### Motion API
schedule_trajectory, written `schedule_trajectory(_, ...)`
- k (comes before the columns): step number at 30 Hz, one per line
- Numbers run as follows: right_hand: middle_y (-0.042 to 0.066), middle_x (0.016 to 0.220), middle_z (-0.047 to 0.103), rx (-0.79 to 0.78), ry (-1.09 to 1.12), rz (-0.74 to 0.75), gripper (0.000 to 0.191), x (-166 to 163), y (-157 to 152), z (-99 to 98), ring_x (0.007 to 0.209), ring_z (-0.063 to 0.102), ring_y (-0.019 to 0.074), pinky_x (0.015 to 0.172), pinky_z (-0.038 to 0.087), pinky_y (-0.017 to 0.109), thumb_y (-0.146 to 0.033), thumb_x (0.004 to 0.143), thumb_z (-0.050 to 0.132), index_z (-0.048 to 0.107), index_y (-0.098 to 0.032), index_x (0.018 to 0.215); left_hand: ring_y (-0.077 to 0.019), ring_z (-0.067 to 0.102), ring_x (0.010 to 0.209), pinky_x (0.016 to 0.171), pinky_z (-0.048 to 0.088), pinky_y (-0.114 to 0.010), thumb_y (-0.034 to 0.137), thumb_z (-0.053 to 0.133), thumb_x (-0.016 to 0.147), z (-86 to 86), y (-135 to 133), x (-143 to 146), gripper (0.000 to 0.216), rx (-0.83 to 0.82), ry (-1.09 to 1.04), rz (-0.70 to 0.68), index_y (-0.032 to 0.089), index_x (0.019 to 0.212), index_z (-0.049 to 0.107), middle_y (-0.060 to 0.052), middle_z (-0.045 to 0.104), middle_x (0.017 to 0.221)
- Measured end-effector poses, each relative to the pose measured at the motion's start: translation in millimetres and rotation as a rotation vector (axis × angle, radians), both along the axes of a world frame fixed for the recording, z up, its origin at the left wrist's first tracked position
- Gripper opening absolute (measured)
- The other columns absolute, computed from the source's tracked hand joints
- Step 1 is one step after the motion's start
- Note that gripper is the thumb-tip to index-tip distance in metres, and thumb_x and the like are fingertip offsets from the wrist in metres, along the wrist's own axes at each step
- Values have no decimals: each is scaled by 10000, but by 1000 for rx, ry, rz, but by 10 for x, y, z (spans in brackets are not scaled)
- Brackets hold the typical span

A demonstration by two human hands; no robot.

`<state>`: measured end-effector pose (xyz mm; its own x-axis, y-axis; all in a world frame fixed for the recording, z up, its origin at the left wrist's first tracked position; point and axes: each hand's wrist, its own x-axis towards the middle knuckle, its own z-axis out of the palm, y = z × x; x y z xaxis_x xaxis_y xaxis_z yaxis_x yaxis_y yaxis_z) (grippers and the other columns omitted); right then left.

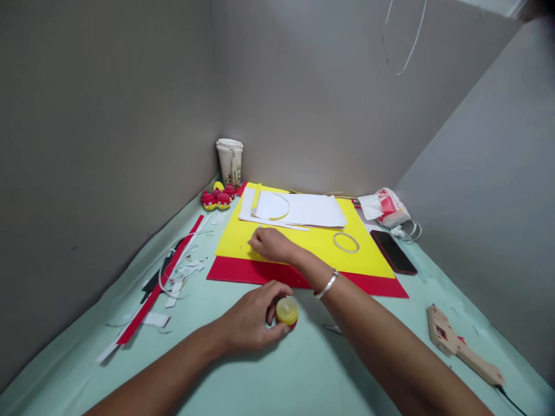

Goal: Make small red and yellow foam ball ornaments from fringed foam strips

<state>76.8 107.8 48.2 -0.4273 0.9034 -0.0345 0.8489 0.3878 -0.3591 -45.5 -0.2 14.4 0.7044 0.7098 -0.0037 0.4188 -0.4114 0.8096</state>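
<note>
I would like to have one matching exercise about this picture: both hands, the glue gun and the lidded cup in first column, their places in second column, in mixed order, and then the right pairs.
Column 1
1. Left hand
2. Right hand
3. Glue gun
4. Lidded cup

Column 2
A. Over the yellow sheet
B. In the far corner, behind small red-and-yellow pieces
C. On the right, nearer than the phone
D. Around the yellow-topped round piece

Pairs: 1-D, 2-A, 3-C, 4-B
</note>
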Motion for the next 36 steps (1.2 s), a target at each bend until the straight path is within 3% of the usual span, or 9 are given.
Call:
schedule_trajectory(5, 36, 852, 701, 53, 24, -139, 231, 724, -262, 171, 718, 628, 118, 559, 369, 196, -219, 935, 374, 594, -154, 966, -153, 510, 680, 610, 412, -261, 272, 608, 750, 30, -13, -17, 383, -29, 5, 15, 201, 1115, 514, 9, 562, 805)
schedule_trajectory(10, 43, 844, 712, 40, -100, -246, 140, 1148, -682, 61, 742, 637, 160, 580, 380, 222, -254, 878, 527, 647, -181, 882, -152, 502, 673, 599, 401, -261, 274, 610, 753, 52, -10, 4, 370, -29, 10, 40, 206, 1106, 523, 8, 577, 811)
schedule_trajectory(17, 168, 966, 705, 16, -348, -255, 238, 1049, -819, -94, 852, 667, 260, 657, 422, 291, -188, 910, 468, 693, -120, 939, -153, 497, 666, 587, 399, -263, 296, 619, 757, 38, -11, 19, 390, -19, 15, 54, 198, 1123, 526, -3, 581, 825)
schedule_trajectory(25, 209, 982, 719, -93, -451, -200, 265, 922, -689, 50, 848, 682, 276, 659, 437, 298, -154, 863, 483, 720, -94, 965, -157, 506, 671, 593, 399, -266, 292, 626, 745, 53, -6, 12, 381, -32, 29, 51, 204, 1103, 529, -1, 587, 820)
schedule_trajectory(28, 191, 943, 730, -123, -421, -178, 232, 963, -673, 87, 795, 675, 255, 605, 411, 278, -176, 829, 523, 727, -102, 914, -160, 510, 678, 597, 401, -267, 298, 619, 752, 73, -5, 10, 368, -39, 28, 42, 206, 1098, 531, -2, 587, 821)
schedule_trajectory(33, 57, 885, 742, -159, -297, -116, 204, 1102, -666, 100, 713, 633, 147, 535, 366, 211, -205, 843, 516, 710, -177, 899, -162, 515, 678, 604, 406, -271, 301, 615, 755, 94, -7, 5, 377, -54, 26, 36, 200, 1107, 526, -2, 586, 807)
schedule_trajectory(36, 69, 884, 738, -135, -286, -141, 238, 1125, -675, 96, 700, 620, 144, 534, 353, 221, -190, 865, 475, 707, -164, 907, -163, 522, 682, 609, 410, -272, 300, 617, 750, 83, -3, 2, 391, -48, 18, 29, 196, 1116, 524, 0, 583, 796)
